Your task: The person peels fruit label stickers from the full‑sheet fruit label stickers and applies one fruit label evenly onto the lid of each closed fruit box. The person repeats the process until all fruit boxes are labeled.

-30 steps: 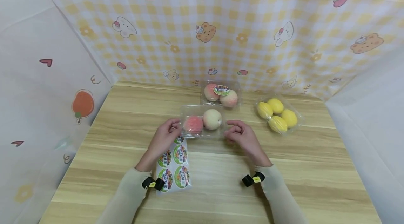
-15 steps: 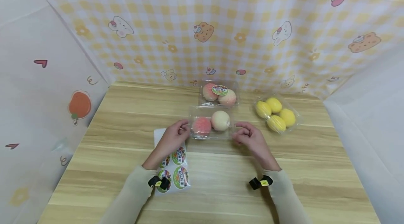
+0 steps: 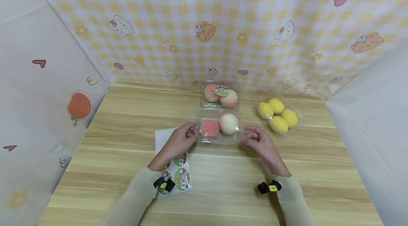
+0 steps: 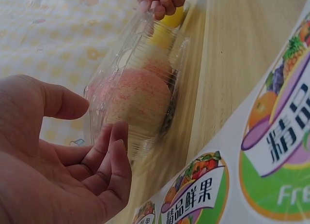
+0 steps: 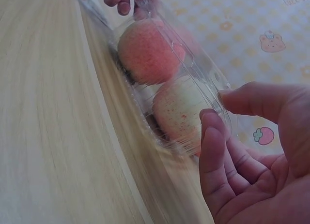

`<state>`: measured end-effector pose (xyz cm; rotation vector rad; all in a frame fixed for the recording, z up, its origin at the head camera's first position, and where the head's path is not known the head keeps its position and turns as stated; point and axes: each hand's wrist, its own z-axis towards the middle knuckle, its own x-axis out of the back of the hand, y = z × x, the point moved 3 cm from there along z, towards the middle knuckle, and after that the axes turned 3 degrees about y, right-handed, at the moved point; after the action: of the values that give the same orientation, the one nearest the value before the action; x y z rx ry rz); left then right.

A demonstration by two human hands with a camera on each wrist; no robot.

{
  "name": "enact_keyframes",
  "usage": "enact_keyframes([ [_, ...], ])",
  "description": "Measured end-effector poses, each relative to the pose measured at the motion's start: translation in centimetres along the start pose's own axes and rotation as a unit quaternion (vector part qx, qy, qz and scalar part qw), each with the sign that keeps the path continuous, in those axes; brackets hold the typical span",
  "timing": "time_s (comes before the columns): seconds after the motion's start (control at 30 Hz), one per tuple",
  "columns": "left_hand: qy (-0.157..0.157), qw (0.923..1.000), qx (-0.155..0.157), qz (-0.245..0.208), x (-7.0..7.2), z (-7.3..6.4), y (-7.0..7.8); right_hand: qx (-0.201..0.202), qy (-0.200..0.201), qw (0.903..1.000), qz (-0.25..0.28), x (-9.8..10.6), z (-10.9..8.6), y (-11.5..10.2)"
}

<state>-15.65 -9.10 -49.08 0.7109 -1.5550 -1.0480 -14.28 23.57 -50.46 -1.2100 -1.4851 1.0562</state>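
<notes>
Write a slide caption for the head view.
Left hand and right hand hold a clear box of two peaches, near boxed lemons and sticker sheet.

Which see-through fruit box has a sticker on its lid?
The back peach box, nearest the checked cloth: it wears an oval fruit label. The front peach box and lemon box show none.
</notes>
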Motion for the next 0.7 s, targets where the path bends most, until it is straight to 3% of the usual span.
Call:
enact_keyframes([
  [0.43,-0.003,0.9999,-0.002,0.010,0.2,-0.3,0.4,0.000,-0.008,0.9999,-0.008,0.3,-0.3,-0.2],
  [0.7,0.016,0.9993,-0.015,0.030,2.4,-0.8,-0.1,0.002,-0.010,0.9999,-0.003,0.3,-0.3,-0.1],
])
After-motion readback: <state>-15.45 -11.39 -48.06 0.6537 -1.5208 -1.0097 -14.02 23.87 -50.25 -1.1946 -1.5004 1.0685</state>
